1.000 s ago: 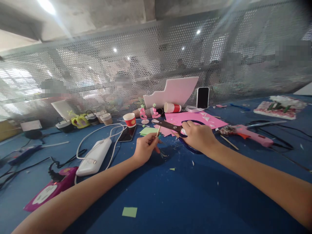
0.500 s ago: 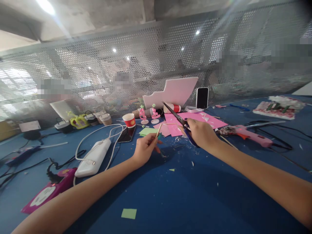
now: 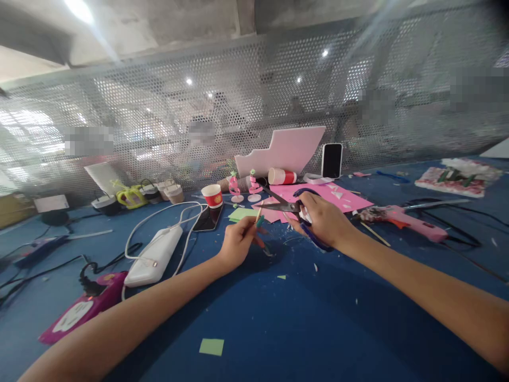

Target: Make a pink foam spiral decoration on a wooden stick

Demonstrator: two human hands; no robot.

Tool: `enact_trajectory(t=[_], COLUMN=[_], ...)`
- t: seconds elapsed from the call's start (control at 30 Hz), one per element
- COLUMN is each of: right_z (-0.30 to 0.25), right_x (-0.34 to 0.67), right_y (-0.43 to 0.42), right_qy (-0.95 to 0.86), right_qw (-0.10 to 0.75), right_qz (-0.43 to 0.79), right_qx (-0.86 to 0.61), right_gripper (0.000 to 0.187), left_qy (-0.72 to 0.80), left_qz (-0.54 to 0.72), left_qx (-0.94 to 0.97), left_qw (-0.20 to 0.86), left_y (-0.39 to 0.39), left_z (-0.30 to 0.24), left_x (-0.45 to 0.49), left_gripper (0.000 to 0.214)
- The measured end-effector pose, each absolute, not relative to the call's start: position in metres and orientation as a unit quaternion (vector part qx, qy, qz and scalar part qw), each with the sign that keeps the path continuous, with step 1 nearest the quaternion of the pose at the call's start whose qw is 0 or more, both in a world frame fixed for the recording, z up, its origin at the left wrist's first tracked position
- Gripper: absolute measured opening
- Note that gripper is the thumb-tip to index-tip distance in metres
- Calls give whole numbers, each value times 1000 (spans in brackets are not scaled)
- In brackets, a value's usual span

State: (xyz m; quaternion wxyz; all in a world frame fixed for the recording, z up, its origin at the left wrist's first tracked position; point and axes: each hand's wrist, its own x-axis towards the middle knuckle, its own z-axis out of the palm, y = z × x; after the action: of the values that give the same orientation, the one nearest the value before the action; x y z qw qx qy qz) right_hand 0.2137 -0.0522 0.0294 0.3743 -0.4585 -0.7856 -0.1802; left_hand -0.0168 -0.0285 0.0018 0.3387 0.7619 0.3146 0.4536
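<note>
My left hand [image 3: 234,245] is closed in a pinch on a thin wooden stick [image 3: 259,214], whose tip points upward. Something small and teal [image 3: 260,220] shows at those fingers; I cannot make out what it is. In my right hand [image 3: 329,222] is a pair of scissors [image 3: 292,207] with dark blue handles. The blades are spread and point left, with the lower blade reaching the stick's tip. Whether the blade touches the stick, I cannot tell. Behind the blades lie sheets of pink paper [image 3: 358,200] with white scraps on them.
Left of my hands are a white power bank [image 3: 153,260] with a looped cable, a phone [image 3: 209,219] and a red paper cup [image 3: 212,197]. Two pink ornaments [image 3: 255,185] stand farther back. A pink glue gun [image 3: 417,225] lies to the right. A green paper piece [image 3: 211,347] is near the front.
The scissors have opened, and their blades have swung down and left to the stick's tip. My left hand has stayed almost in place with the stick.
</note>
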Motion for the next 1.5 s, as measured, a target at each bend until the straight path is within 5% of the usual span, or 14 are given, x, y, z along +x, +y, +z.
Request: enact_trajectory(t=[0.53, 0.83, 1.5], right_z=[35, 31, 35], right_x=[225, 224, 220], right_y=[-50, -50, -53], right_qy=[-869, -861, -889], right_qw=[306, 268, 248], right_qz=[-76, -123, -26], right_qx=[-381, -414, -384], right_gripper=[20, 29, 38], left_qy=[244, 193, 189], left_qz=[486, 471, 454], left_qx=[819, 837, 848], left_qw=[180, 201, 198], left_y=[2, 3, 7], left_z=[-1, 2, -1], left_x=[-30, -32, -34], left_gripper=[21, 21, 27])
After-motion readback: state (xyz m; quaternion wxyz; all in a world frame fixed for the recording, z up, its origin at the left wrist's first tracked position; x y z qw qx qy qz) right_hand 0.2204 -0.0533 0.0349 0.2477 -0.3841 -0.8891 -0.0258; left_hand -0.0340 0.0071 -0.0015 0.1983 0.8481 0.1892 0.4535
